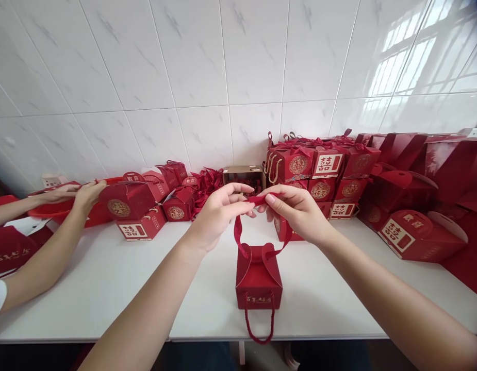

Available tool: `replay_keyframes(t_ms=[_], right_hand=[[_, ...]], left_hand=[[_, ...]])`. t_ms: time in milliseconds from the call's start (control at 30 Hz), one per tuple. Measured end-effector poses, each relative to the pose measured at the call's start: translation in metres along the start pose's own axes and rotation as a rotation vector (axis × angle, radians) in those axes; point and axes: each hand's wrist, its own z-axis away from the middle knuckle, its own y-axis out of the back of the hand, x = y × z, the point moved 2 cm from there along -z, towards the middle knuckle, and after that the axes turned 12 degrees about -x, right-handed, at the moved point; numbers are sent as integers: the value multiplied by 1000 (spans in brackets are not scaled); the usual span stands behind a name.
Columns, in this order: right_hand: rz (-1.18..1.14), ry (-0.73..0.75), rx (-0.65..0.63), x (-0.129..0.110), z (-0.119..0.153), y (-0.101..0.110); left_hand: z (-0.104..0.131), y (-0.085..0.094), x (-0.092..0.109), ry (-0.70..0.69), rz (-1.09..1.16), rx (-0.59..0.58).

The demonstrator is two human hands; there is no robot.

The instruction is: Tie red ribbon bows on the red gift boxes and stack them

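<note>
A small red gift box (259, 275) with gold lettering stands on the white table (207, 299) in front of me. Its red cord handle hangs down over the table's front edge. From its folded top a red ribbon (238, 234) rises on both sides to my fingers. My left hand (218, 214) pinches the ribbon between thumb and fingers. Opposite it, my right hand (296, 208) pinches the same ribbon, thumb on top. Both hands are nearly touching above the box; the ribbon's exact loop between the fingertips is partly hidden.
Stacked red boxes with ribbons (321, 165) stand behind my right hand, and flatter red boxes (420, 234) lie farther right. Left are more boxes (135, 206), a ribbon pile (209, 183) and a cardboard box (243, 169). Another person's hands (89, 196) work by a red basin (114, 181).
</note>
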Motion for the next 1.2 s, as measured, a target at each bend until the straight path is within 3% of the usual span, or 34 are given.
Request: replay_keyframes(t_ms=[200, 300, 367, 500, 633, 733, 833, 900, 1000, 1200], right_hand=[[737, 363, -46, 2, 7, 9], [866, 427, -11, 4, 11, 7], [843, 421, 70, 5, 16, 4], [739, 194, 366, 5, 44, 6], [747, -182, 553, 22, 106, 33], [852, -455, 495, 50, 160, 55], [791, -636, 283, 77, 191, 61], [765, -650, 277, 83, 192, 56], [702, -567, 339, 76, 166, 40], [303, -487, 145, 68, 108, -7]], left_hand=[[0, 9, -10, 56, 274, -19], [4, 2, -10, 36, 201, -63], [10, -2, -9, -51, 10, 47], [32, 7, -10, -224, -386, 390], [71, 47, -34, -73, -425, 581], [102, 81, -69, 164, -230, 576], [120, 94, -102, 326, -143, 459], [120, 90, -111, 306, -165, 438], [106, 70, -107, 180, -263, 421], [74, 24, -106, 172, -65, 282]])
